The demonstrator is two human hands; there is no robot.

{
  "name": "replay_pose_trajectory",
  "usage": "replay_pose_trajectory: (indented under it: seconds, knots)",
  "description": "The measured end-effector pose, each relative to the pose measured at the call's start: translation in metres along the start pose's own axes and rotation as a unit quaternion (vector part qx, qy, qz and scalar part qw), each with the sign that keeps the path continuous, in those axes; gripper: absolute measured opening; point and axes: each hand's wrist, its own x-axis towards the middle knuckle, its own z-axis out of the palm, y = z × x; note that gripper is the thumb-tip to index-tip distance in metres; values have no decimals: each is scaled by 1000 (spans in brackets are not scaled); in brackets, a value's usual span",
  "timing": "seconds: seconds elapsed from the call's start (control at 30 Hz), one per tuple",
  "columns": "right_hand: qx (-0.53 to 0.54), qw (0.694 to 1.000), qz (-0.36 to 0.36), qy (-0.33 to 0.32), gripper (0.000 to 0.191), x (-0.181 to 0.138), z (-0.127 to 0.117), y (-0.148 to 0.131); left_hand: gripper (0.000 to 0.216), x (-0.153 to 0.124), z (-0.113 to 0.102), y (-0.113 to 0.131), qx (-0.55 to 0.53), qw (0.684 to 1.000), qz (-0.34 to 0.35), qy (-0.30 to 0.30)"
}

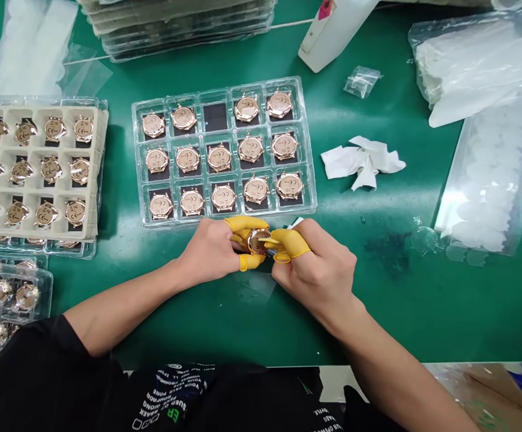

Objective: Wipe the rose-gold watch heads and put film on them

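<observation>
My left hand (211,252) pinches a rose-gold watch case (257,240) between fingers capped in yellow finger cots, just in front of a clear tray (140,168). My right hand (317,270), also with yellow cots, holds a thin stick-like tool (270,241) whose tip rests on the case's face. The clear tray holds several watch cases in black-bottomed pockets; one pocket (216,116) in its back row is empty.
A beige tray (101,174) of watch cases sits at the left on stacked clear trays, with another clear tray (45,282) below it. Crumpled white paper (362,161), bags of round clear discs (490,180), a small plastic bag (362,81) and a white bottle (333,33) lie right and behind.
</observation>
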Motion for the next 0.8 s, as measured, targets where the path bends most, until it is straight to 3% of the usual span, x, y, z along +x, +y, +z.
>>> replay_pose_trajectory:
  seconds: [0.17, 0.33, 0.43, 0.53, 0.67, 0.8]
  knots:
    - [-47, 999, 19, 17, 30, -2, 6, -5, 51, 1, -1, 2, 16, 1000, -1, -12]
    - [91, 992, 80, 22, 21, -5, 1, 15, 52, 0, 0, 4, 18, 1000, -3, 14]
    - [161, 986, 44, 1, 14, -7, -4, 25, 53, 1, 1, 3, -8, 1000, 4, 22]
    - [145, 989, 2, -27, 20, -7, -6, 23, 52, 2, 1, 2, -13, 999, 16, 25]
    - [94, 995, -11, 30, 37, -5, -2, 13, 51, 3, 2, -1, -6, 999, 24, 36]
    - [101, 992, -61, 33, 40, -3, 1, 9, 51, 1, 3, -2, -28, 998, 23, 45]
